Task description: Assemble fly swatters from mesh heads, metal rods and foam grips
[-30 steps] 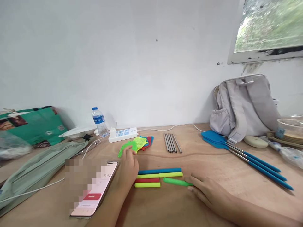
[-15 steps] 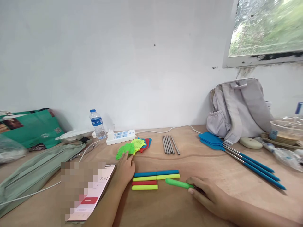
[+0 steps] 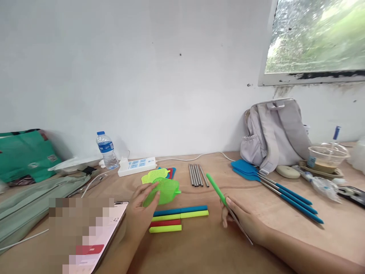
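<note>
My left hand (image 3: 141,205) pinches a green mesh fly swatter head (image 3: 165,190), raised off the table with its small socket pointing right. In my right hand (image 3: 246,219) is a green swatter handle (image 3: 216,188) with a metal rod (image 3: 240,225) extending from its lower end, tilted toward me. The two pieces are apart. A yellow swatter head (image 3: 156,174) lies behind the green one, over red and blue heads (image 3: 172,172). Between my hands lie blue handles (image 3: 194,209), yellow handles (image 3: 194,215) and a red handle (image 3: 168,223). Several metal rods (image 3: 196,176) lie side by side farther back.
Three blue swatters (image 3: 299,204) lie at the right before a grey backpack (image 3: 273,133). A plastic cup (image 3: 325,158) stands beyond. At the left are a phone (image 3: 107,236), a power strip (image 3: 138,166), a water bottle (image 3: 107,150) and a green bag (image 3: 28,154).
My left hand has picked up the green swatter head and brought it nearer. My right hand has tilted the green handle upward, so its metal rod now shows.
</note>
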Demonstrator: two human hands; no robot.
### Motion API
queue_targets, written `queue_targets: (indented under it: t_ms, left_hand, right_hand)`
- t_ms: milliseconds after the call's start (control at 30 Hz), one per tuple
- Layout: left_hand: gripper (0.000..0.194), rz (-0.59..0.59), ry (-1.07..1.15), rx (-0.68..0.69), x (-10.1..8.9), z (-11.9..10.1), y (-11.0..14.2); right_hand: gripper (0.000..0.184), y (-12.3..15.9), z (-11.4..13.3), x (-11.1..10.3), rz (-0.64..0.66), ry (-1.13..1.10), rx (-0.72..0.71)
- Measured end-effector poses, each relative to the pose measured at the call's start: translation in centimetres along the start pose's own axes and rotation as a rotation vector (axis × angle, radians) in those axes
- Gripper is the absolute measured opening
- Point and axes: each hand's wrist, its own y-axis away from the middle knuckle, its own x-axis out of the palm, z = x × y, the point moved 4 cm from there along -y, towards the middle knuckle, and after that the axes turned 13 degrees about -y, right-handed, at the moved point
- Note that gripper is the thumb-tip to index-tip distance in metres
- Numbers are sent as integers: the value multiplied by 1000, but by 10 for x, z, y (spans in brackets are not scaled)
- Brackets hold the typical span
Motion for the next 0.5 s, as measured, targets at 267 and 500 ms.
queue_targets:
  t_ms: [267, 500]
  left_hand:
    - [66, 265, 720, -710, 29, -35, 42]
    - [65, 298, 673, -752, 35, -29, 47]
  right_hand:
    - [37, -2, -4, -10, -152, -612, 93]
    - [25, 7, 0, -6, -88, -673, 90]
